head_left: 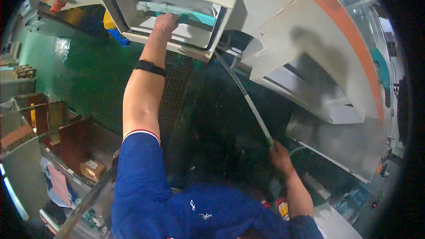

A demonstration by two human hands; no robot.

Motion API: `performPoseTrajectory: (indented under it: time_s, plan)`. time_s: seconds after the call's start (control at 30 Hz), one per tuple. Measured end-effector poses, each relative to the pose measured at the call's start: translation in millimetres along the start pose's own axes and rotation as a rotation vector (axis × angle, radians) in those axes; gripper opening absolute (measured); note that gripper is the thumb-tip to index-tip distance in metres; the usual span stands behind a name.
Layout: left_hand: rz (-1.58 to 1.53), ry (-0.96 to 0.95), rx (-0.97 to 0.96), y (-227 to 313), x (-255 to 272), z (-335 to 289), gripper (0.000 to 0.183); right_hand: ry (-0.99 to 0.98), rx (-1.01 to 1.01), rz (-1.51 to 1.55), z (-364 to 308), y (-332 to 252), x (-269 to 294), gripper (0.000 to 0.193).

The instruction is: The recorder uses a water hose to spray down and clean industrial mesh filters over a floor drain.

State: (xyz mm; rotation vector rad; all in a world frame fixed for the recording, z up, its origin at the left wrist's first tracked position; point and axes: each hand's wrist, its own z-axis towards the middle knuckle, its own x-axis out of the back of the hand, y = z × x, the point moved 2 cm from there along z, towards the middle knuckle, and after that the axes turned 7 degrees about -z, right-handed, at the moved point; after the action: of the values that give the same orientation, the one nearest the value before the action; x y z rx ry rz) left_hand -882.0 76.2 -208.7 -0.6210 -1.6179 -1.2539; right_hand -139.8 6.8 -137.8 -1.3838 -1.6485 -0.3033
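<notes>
The left hand [166, 23] is closed, seemingly on the teal bar [201, 18] in the far hatch [224, 20]; the right hand [280, 157], near right, grips a pole [253, 105] slanting toward the hatch's right corner. Likely a bracing step; the next move calls for steady grips.

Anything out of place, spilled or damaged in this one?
One small oddity: a pale speck on the dark floor, perhaps stray litter; too small to identify. The pole in the right hand looks slightly bowed, possibly just lens distortion. No clear spill or damage shows.
</notes>
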Motion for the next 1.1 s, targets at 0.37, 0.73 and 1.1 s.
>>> performPoseTrajectory:
  time_s: [0.37, 0.73, 1.1]
  plan:
    - [-1.507, -0.211, 0.906, 263, -47, -260, 0.041, -0.099, 0.12, 0.083, -22, -129, 80, 0.038]
    - [-1.994, 0.303, 1.132, 311, -70, -250, 0.054, -0.132, 0.257, 0.263, 1, -160, 6, 0.034]
    - [-1.709, 0.383, 1.244, 280, -75, -195, 0.054, -0.088, 0.339, 0.29, 56, -164, -28, 0.043]
